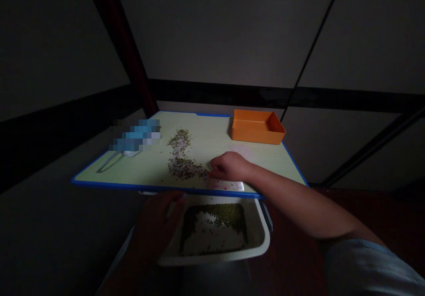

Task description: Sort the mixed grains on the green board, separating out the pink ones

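Note:
My right hand (230, 167) is closed low over the pale tabletop (149, 165), its fingertips at the right end of a scatter of beans. Whatever the fingers hold, if anything, is hidden. The small beans (186, 167) are greenish and darker ones, spread in a curved band. Just under that hand lies a shiny flat piece (229, 185) with red specks, which I cannot identify. In shadow at the table's front edge is my left hand (162, 216), thumb and fingers apart, beside a white basin (262, 238). Green beans (229, 214) lie in the basin, below table height.
At the back right of the table stands an orange open box (259, 134). A blurred-out blue and white object (137, 136) with a cord lies at the left. A blue rim (113, 184) borders the tabletop. Dark panelled walls (215, 35) rise behind.

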The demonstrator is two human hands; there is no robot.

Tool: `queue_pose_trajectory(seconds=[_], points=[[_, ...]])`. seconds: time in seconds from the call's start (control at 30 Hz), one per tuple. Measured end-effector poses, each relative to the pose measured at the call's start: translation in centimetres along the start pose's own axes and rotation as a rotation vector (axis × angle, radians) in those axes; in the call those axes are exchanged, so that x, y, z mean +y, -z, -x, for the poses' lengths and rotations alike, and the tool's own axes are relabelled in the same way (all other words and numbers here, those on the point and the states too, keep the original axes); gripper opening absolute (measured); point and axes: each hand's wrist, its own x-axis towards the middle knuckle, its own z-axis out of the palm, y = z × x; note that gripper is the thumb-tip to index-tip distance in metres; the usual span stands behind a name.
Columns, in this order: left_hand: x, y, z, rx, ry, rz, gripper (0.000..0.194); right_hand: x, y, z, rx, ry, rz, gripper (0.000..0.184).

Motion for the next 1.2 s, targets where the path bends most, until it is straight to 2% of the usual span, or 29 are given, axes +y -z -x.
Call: queue_pose_trajectory(seconds=[0.17,0.33,0.47,0.6,0.7,0.87,1.03,1.2], points=[[0.3,0.2,-0.2,-0.011,0.011,-0.006,0.044,0.5,0.0,-0.1,-0.001,0.007,-0.139,0.032],[0.3,0.2,-0.2,-0.030,0.023,0.024,0.044,1.6,-0.3,-0.3,0.085,-0.050,-0.189,0.033],[0.1,0.2,-0.1,-0.031,0.045,0.041,0.045,2.1,-0.2,-0.3,0.107,-0.078,-0.225,0.032],[0.1,0.2,-0.1,-0.058,0.068,0.067,0.047,2.5,0.1,-0.3,0.113,-0.059,-0.409,0.029],[0.2,0.2,0.0,-0.063,0.082,0.082,0.047,3.4,0.1,-0.3,0.082,-0.057,-0.556,0.025],[0.2,0.3,0.2,-0.052,0.082,0.096,0.047,4.3,0.1,-0.2,-0.076,-0.094,-0.726,0.020],[-0.3,-0.1,0.5,-0.045,0.064,0.075,0.047,5.0,0.9,0.2,-0.046,-0.052,-0.906,0.035],[-0.9,-1.1,0.8,-0.028,0.030,0.056,0.043,6.3,1.2,0.3,-0.140,-0.112,-0.956,0.042]])
